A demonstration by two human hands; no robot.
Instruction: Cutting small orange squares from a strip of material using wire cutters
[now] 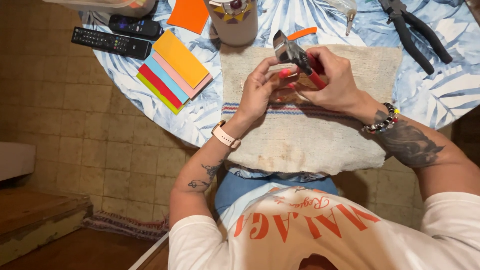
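Pliers in the right hand, small piece pinched in the left, both over the mat

The right hand point(334, 80) was wrapped shut round the red grips of the pliers point(296, 56), whose long axis ran from the palm up and to the left, the metal head ending above the left fingertips point(284, 73). The left hand point(257, 90) lay just beside it, thumb and fingers closed narrow on something small and pale that was too hidden to name; it sat just below the plier head, nearer the left hand. Both hands hovered over the woven mat point(310, 135) on the table point(200, 120). A fan of coloured sheets point(172, 70) lay well to the left, a cup point(235, 22) beyond the hands, black pliers point(417, 32) far right
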